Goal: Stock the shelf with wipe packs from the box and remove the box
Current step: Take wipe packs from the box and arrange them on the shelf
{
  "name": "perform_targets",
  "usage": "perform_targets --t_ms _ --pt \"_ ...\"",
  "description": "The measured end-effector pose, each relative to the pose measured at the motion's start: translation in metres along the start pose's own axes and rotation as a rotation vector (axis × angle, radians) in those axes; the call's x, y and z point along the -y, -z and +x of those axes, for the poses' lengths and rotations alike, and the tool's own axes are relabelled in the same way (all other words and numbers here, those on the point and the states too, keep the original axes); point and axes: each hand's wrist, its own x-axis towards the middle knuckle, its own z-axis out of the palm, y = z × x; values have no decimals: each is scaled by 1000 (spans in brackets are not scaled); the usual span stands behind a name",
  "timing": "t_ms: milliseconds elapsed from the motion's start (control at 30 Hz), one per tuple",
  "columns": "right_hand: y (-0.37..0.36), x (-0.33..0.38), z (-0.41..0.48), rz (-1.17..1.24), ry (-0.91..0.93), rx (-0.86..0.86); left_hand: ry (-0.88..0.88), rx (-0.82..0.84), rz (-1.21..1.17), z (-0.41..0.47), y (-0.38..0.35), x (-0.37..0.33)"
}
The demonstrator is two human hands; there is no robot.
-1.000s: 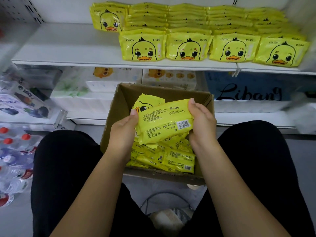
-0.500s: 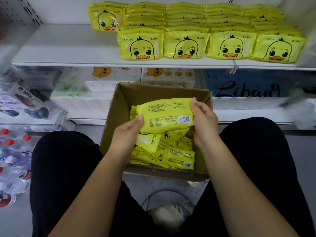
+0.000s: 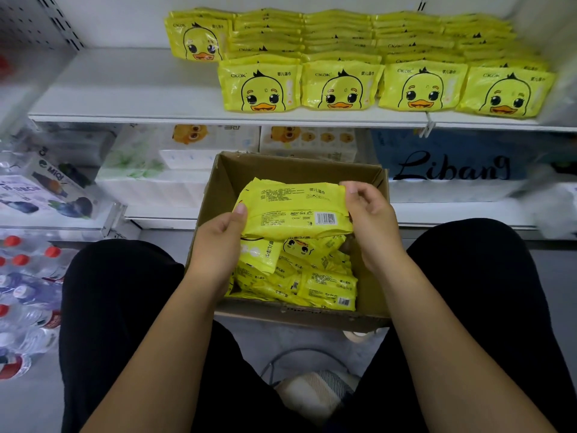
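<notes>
Store shelf (image 3: 125, 89) | left hand (image 3: 218, 245) grips wipe packs (image 3: 293, 210) over box (image 3: 299, 167) | right hand (image 3: 371, 223) pinches them, perhaps loosely

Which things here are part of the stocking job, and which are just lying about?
Job:
held packs, gripped by left hand and right hand
loose packs
box
shelf
stocked packs

Lying about:
water bottles
tissue packs
blue pack

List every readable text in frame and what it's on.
"CKAK": front-row wipe packs on the upper shelf.
"婴儿湿巾": same packs, also the held pack above the box.
"Libang": blue package, lower shelf.
"MiQi": package at far left.
Fine print, barcode digits on held pack: too small.
</notes>
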Motion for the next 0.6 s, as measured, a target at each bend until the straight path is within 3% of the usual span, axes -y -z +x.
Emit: perform_targets --t_ms 133,233,333,467,600 --pt "6 11 -8 -30 78 306 100 -13 -135 2 10 -3" --pt "1 14 -12 -252 203 500 205 -37 -247 4 12 -9" --pt "-10 9 -14 -473 385 352 275 -35 -270 5 16 -8" --pt "-15 6 -13 -577 564 86 295 -19 -234 2 18 -9" --pt "-17 15 -6 -646 590 141 315 -29 -178 2 23 -7"
